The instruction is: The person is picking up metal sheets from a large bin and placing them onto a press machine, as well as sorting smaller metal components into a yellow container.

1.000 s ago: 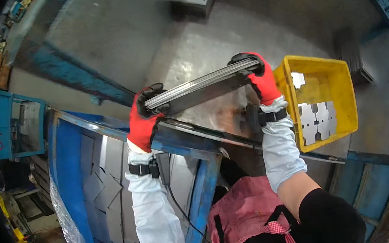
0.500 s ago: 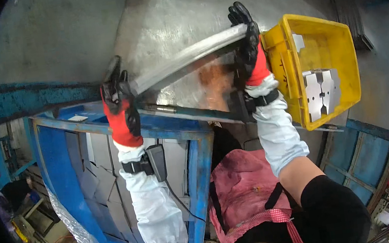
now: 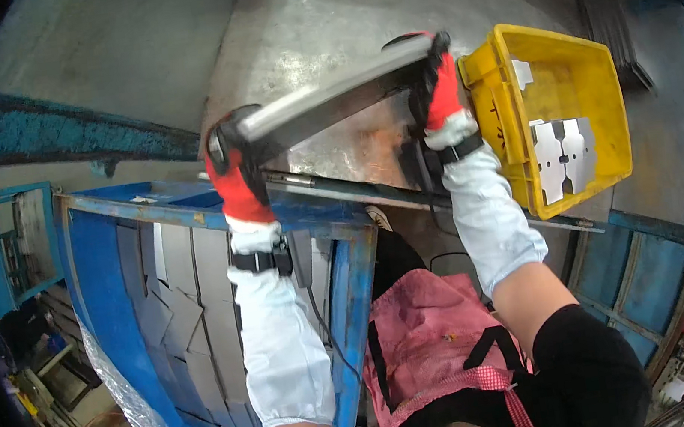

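Between both hands, above the metal tabletop [image 3: 308, 23], I hold a long stack of thin grey metal plates [image 3: 335, 98], seen mostly edge-on and blurred by motion. My left hand [image 3: 236, 163], in a red and black glove, is closed on the stack's left end. My right hand [image 3: 438, 88], gloved alike, grips the right end, which sits a little farther off than the left. The fingers' undersides are partly hidden. Just right of my right hand stands a yellow plastic crate [image 3: 506, 183] with several flat notched metal pieces [image 3: 563, 154] in it.
Below my left arm stands a blue bin [image 3: 101, 288] filled with grey metal sheets [image 3: 186, 312]. A blue beam [image 3: 81, 131] borders the table at left. Several thin plates [image 3: 617, 39] lean together beyond the crate. A cable [image 3: 328, 336] hangs from my left wrist.
The stack has come slightly nearer and tilted, showing more of its face. My left hand has moved right; the fingers of both hands, stretched out before, are now curled round the ends.
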`<action>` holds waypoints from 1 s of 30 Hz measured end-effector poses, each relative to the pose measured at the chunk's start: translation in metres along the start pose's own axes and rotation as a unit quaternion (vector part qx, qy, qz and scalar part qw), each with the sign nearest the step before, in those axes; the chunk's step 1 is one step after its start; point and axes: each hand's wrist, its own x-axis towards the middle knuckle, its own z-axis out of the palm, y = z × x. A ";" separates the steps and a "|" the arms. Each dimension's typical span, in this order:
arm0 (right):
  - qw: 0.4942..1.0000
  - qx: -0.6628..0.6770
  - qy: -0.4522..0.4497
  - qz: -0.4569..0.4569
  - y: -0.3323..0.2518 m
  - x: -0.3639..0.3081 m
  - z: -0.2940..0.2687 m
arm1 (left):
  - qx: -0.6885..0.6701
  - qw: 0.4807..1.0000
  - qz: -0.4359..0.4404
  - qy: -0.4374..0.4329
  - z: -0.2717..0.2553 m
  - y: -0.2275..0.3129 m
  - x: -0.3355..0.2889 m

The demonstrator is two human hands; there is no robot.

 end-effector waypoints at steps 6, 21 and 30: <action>0.910 -0.374 0.039 0.173 -0.008 0.023 -0.007 | -0.223 0.897 -0.380 0.023 0.006 0.004 0.022; 0.850 -0.417 -0.245 0.208 -0.036 -0.170 -0.046 | -0.412 0.653 -0.631 -0.076 -0.107 0.107 -0.182; 0.869 -0.287 -0.282 0.288 -0.094 -0.175 -0.016 | -0.492 0.616 -0.614 -0.044 -0.104 0.088 -0.217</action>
